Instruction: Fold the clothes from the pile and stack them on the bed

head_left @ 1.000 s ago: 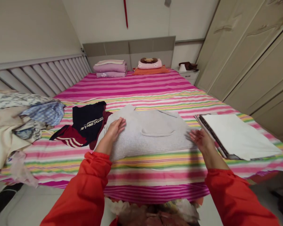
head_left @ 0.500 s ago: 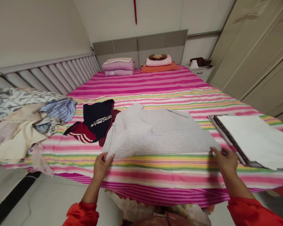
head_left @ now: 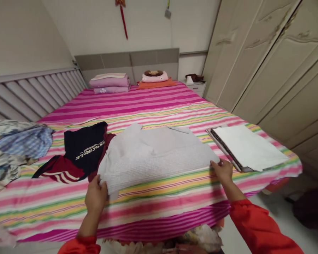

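Note:
A light grey garment [head_left: 159,151] lies spread across the striped bed sheet [head_left: 159,208]. My left hand [head_left: 95,195] pinches its near left corner, and my right hand [head_left: 222,171] pinches the near right corner. Left of the grey garment, partly under it, is a dark navy shirt [head_left: 82,144] with white lettering and dark red sleeves. To the right of my right hand rests a flat stack of folded clothes with a white piece [head_left: 249,146] on top.
Loose clothes, one blue checked [head_left: 33,141], are heaped at the left edge. Folded purple bedding [head_left: 110,83] and a pink bundle on orange cloth [head_left: 157,84] sit by the headboard [head_left: 106,61]. A wardrobe [head_left: 267,63] stands at the right.
The view has turned to the right, so things appear further left. Both hands still hold the garment's near corners, and its left corner has come slightly toward me.

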The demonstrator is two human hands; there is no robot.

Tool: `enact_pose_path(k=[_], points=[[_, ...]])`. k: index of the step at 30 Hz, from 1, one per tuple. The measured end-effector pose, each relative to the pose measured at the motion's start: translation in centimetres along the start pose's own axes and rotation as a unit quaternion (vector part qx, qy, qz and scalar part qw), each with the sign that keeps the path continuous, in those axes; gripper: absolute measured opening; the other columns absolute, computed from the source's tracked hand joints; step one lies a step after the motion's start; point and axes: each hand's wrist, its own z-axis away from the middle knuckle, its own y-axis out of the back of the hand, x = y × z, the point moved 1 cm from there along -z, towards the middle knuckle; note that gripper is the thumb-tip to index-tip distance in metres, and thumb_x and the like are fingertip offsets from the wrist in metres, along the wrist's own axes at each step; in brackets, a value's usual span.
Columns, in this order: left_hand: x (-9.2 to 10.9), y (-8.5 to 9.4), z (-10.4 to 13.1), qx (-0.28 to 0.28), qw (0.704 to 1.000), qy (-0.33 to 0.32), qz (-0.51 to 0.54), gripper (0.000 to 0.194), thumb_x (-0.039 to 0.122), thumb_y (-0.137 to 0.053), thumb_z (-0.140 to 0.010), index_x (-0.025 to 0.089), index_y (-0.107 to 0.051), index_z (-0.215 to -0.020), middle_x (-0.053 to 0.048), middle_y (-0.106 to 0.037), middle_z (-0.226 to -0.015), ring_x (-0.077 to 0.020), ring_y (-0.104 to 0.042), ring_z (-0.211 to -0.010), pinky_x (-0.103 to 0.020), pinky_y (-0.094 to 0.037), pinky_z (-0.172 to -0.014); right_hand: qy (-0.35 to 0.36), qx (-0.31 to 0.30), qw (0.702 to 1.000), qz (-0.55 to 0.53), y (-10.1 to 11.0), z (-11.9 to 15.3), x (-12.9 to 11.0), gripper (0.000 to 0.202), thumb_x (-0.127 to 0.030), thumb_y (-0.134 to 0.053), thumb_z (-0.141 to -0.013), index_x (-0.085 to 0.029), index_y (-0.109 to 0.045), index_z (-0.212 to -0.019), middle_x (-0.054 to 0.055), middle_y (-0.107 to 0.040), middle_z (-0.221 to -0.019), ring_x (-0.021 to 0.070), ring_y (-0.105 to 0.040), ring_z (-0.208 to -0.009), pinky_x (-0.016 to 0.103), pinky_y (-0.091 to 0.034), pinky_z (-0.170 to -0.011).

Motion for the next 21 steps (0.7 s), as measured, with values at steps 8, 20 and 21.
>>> enact_pose_path(k=[8,20,21], points=[[11.8,-8.4,7.8,-0.158,0.932,-0.28,0.167,0.046,0.029,-0.028,-0.096,0.018,-0.058,-0.13,-0.011,-0.059,-0.138,-0.0198,-0.051,-0.132,-0.043,-0.038,-0.114,0.353,-0.269,0.879,0.177,-10.5,13.7,-4.4,0.049,-0.032,-0.036,-0.096,-0.017,-0.052,-0.139,0.014,-0.052,-0.146,0.0277,-0.041,-0.139,0.049,-0.032,-0.114],[8.8,-10.0,4.1,-0.109,0.949,-0.289,-0.06,0.052,0.035,-0.036,-0.095,0.018,-0.053,-0.14,-0.012,-0.05,-0.148,-0.0339,-0.039,-0.14,-0.057,-0.026,-0.115,0.356,-0.346,0.797,0.343,-12.8,9.6,-3.7,0.053,-0.049,-0.035,-0.1,-0.026,-0.045,-0.147,0.005,-0.039,-0.156,0.0282,-0.026,-0.148,0.056,-0.013,-0.119],[8.2,-9.6,3.9,-0.103,0.951,-0.283,-0.067,0.053,0.035,-0.035,-0.095,0.017,-0.053,-0.141,-0.013,-0.05,-0.148,-0.0336,-0.039,-0.14,-0.057,-0.026,-0.115,0.352,-0.333,0.798,0.358,-12.2,8.4,-3.5,0.053,-0.048,-0.035,-0.1,-0.026,-0.045,-0.147,0.006,-0.04,-0.156,0.0284,-0.027,-0.148,0.057,-0.014,-0.118]])
